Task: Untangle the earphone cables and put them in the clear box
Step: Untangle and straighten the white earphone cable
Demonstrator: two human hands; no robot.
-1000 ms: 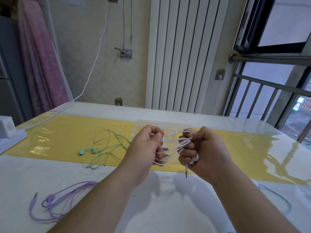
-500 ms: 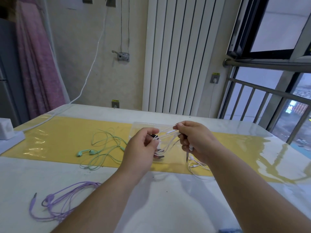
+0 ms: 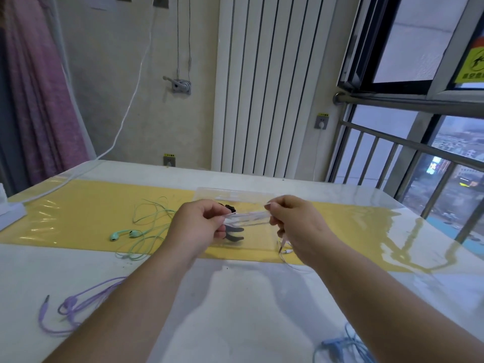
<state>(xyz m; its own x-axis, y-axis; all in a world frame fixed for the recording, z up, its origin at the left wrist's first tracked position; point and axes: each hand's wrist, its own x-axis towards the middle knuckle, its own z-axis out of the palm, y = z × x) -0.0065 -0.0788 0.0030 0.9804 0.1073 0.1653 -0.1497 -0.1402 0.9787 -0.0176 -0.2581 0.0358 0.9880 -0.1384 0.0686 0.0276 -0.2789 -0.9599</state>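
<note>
Both hands — left hand (image 3: pixel 200 224), right hand (image 3: pixel 296 222) — pinch thin white earphone cable (image 3: pixel 247 215) taut.

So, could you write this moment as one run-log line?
left hand: pinches thin white earphone cable | right hand: pinches same cable, stretched between hands | clear plastic box: on yellow mat, behind hands

white radiator (image 3: pixel 262 87), yellow mat (image 3: pixel 78 218), pink curtain (image 3: pixel 39 100)

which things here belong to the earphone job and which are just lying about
Job: white earphone cable pulled between left hand and right hand; clear box behind them; green earphones, purple earphones and blue earphones on the table.
Lying about: white wall cable, white block at the left edge, yellow mat.
</note>
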